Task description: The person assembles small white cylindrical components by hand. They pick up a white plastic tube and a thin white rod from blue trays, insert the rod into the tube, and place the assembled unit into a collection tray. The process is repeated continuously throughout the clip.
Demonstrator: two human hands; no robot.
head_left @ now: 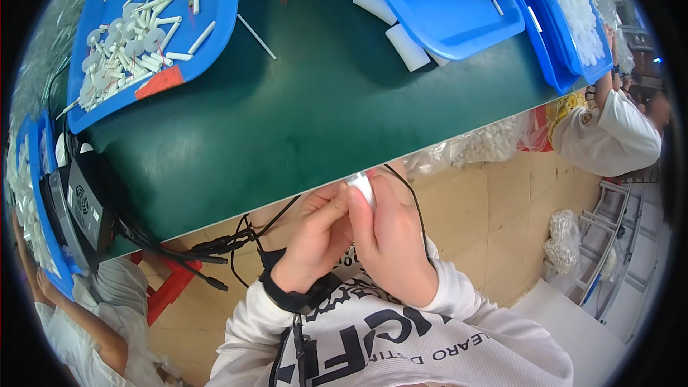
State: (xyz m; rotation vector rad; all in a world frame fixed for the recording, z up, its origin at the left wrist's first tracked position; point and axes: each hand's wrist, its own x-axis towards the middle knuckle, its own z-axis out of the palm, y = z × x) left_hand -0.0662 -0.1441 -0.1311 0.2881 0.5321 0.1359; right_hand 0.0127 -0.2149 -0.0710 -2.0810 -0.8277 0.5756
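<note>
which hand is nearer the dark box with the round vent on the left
Left. The left hand is to the right of the dark box, across the gap; the right hand is farther right, beyond the left one.

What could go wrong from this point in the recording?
1. The right hand pinches a small white piece just off the edge of the green table; if it slips, it could drop toward the floor.
2. Black cables hang near the left hand and might snag.
3. A thin white stick outside the blue tray might be overlooked.
</note>
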